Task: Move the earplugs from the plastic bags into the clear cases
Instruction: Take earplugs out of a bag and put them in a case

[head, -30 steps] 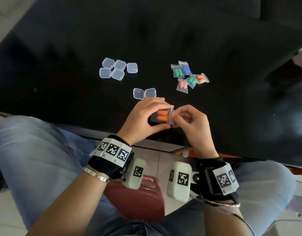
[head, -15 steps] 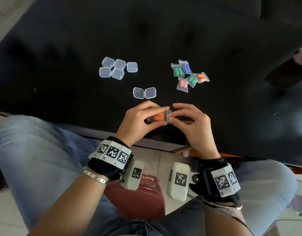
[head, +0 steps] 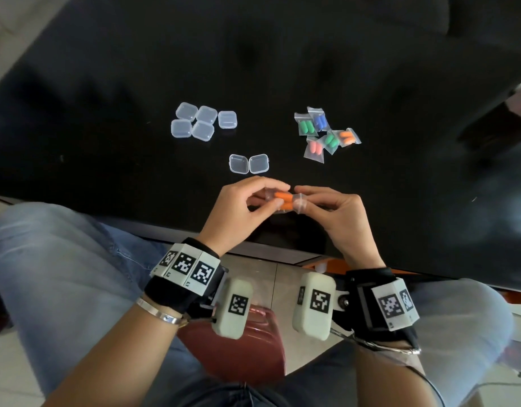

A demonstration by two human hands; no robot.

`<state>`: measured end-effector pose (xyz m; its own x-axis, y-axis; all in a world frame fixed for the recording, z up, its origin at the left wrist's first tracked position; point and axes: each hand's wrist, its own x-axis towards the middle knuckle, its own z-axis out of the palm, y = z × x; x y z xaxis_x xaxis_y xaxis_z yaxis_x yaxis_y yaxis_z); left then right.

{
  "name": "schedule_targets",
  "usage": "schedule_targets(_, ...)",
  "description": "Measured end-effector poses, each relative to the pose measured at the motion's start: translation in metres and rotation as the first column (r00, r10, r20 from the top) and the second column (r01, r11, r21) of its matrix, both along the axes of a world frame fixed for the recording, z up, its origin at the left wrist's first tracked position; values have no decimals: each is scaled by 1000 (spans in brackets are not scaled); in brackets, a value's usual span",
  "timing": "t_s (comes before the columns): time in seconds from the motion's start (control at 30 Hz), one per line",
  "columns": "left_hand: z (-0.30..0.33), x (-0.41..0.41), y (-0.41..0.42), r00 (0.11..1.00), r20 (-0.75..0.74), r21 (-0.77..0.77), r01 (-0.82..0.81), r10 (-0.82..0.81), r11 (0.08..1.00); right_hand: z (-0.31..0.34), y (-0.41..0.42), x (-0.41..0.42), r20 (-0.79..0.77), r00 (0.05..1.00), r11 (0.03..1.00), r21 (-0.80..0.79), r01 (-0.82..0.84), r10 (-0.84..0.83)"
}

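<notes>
Pinching one plastic bag [head: 285, 201] of orange earplugs [head: 282, 196] between left hand [head: 241, 208] and right hand [head: 331, 212], now lowered toward the open case [head: 248, 163]; bag apparently unopened.

Two hands hold a small plastic bag [head: 285, 201] with orange earplugs [head: 282, 196] in it; the left hand [head: 241, 207] pinches one end and the right hand [head: 332, 212] pinches the other, just above the near edge of the black table [head: 106, 83]. An open clear case [head: 249, 163] lies near the hands, and five shut cases [head: 205, 121] sit farther back on the left. On the right is a little pile of bags [head: 327, 133] with green, blue, pink and orange earplugs, maybe five bags.
</notes>
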<state>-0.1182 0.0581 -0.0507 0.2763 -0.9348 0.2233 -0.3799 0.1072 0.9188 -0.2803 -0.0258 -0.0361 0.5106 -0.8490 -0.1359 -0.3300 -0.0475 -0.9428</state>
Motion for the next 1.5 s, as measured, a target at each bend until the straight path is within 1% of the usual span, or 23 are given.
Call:
schedule_targets(0.1,1,-1,-2,999,-9,16,-30,30,999,-1,-1,2,-11,1000,1000,22,-19,19)
schedule_targets(0.27,2,-2,-2,999,-22,18,32,-31,999,-1,0,1,-10,1000,998,55,-28,28)
schedule_targets(0.33,1,-2,-1,996,-76,65,44,-39,997,-3,1,2,-5,1000,998,56,-15,15)
schedule_targets(0.43,0,1,0,978,-208,130,55,-27,990,-3,3,7,21,1000,1000,19,-6,6)
schedule_targets(0.5,0,5,1,967,-255,137,43,-7,990,-3,5,13,28,1000,1000,-31,-6,7)
schedule_targets(0.57,1,10,1,962,-273,134,21,17,991,-4,5,18,51,999,999,-43,11,-9)
schedule_targets(0.77,-2,24,4,962,-265,142,-28,66,989,-8,9,29,129,989,996,64,60,-68)
schedule_targets(0.8,-3,29,6,957,-274,150,-56,96,987,-8,9,29,143,986,993,87,75,-87)
schedule_targets(0.87,-7,44,11,929,-306,168,-164,209,972,-9,5,26,160,978,987,115,116,-134)
schedule_targets(0.93,-10,64,19,899,-304,193,-265,314,945,-10,-1,23,121,981,986,88,138,-148)
schedule_targets(0.97,-11,73,23,894,-276,210,-303,353,930,-12,-5,23,79,986,989,57,139,-144)
schedule_targets(1.03,-15,87,27,899,-172,257,-354,403,899,-17,-11,28,-19,991,991,-23,129,-130)
schedule_targets(1.13,-18,97,28,909,99,325,-413,404,851,-21,-18,42,-84,990,989,-101,108,-116)
schedule_targets(1.2,-17,98,26,865,292,323,-491,408,809,-19,-21,54,-80,990,986,-132,104,-116)
schedule_targets(1.27,-12,96,22,783,462,284,-576,417,766,-16,-26,67,-98,988,978,-187,98,-118)
schedule_targets(1.3,-9,94,18,750,512,241,-593,419,768,-16,-29,73,-122,986,973,-212,90,-118)
schedule_targets(1.33,-6,92,13,738,533,187,-580,414,793,-15,-32,78,-154,981,969,-234,80,-118)
schedule_targets(1.4,-1,87,1,757,559,115,-476,339,872,-17,-39,87,-235,965,961,-274,50,-117)
schedule_targets(1.43,0,85,-6,770,576,120,-411,274,904,-18,-42,90,-276,954,957,-288,32,-115)
schedule_targets(1.5,1,79,-18,788,600,206,-314,133,927,-21,-47,93,-333,937,958,-288,4,-104)
